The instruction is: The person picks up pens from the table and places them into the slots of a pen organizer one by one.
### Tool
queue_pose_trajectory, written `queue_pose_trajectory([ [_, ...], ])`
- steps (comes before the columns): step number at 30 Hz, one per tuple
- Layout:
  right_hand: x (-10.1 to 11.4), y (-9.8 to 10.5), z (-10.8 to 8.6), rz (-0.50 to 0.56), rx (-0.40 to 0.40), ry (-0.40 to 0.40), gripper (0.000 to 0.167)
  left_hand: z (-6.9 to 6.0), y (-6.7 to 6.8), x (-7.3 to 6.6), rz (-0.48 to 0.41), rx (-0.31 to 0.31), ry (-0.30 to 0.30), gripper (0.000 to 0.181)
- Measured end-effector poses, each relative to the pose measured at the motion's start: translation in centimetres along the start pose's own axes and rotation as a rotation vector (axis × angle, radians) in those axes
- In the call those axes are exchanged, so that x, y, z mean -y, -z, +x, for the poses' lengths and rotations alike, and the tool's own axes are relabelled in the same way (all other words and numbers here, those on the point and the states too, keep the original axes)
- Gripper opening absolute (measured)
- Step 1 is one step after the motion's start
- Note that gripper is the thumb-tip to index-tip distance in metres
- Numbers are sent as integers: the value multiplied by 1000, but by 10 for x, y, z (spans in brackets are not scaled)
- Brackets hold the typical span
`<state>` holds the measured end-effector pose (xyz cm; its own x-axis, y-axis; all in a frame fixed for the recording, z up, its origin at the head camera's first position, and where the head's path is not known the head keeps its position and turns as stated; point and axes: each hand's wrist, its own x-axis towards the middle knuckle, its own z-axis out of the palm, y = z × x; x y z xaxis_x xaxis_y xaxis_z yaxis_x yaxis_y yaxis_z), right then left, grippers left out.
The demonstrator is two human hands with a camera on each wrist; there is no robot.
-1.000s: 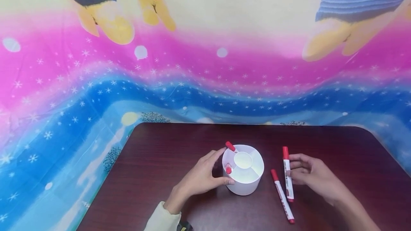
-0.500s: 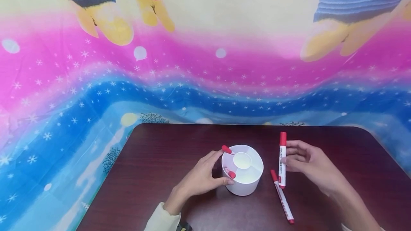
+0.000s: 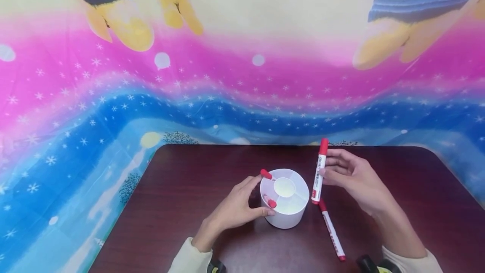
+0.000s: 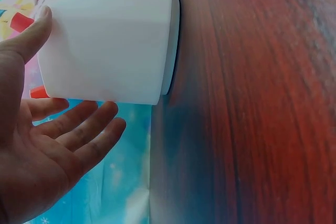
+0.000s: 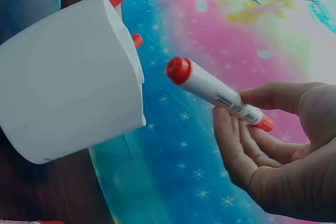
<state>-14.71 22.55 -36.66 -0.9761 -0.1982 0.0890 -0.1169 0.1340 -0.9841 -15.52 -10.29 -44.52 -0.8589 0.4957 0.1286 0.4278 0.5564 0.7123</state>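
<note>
Over the last second the right hand (image 3: pixel 350 176) has risen and moved toward the table's (image 3: pixel 212 157) far edge and leftward, carrying the marker (image 3: pixel 317 182) it pinches. That marker was beside the lying marker (image 3: pixel 333 237), on its right; now it is up near the right side of the white holder (image 3: pixel 286 219), its cap overlapping the table's far edge in the head view. Its tilt has reversed: the lower end, which pointed toward the right edge, now points leftward. Inside the holder, the far red cap (image 3: pixel 266 174) tips further toward the table's left edge, and the near red cap (image 3: pixel 270 202) has swung rightward. At the near edge, the right sleeve (image 3: pixel 413 261) has come plainly into view.
</note>
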Motion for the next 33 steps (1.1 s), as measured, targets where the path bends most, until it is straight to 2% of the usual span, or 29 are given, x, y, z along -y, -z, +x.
queue_pose_trajectory([
  [6,-3,-6,2,76,-34,43,52,-1,1,2,-6,2,13,88],
  [16,-9,-11,7,51,-75,41,52,-3,2,2,-16,1,22,89],
  [20,-10,-13,7,33,-99,38,55,-1,2,2,-7,8,9,88],
  [25,-13,-18,8,48,-108,45,49,0,2,0,-2,8,-9,87],
  [33,-15,-21,8,-44,-110,34,57,1,1,-1,-6,9,-3,88],
])
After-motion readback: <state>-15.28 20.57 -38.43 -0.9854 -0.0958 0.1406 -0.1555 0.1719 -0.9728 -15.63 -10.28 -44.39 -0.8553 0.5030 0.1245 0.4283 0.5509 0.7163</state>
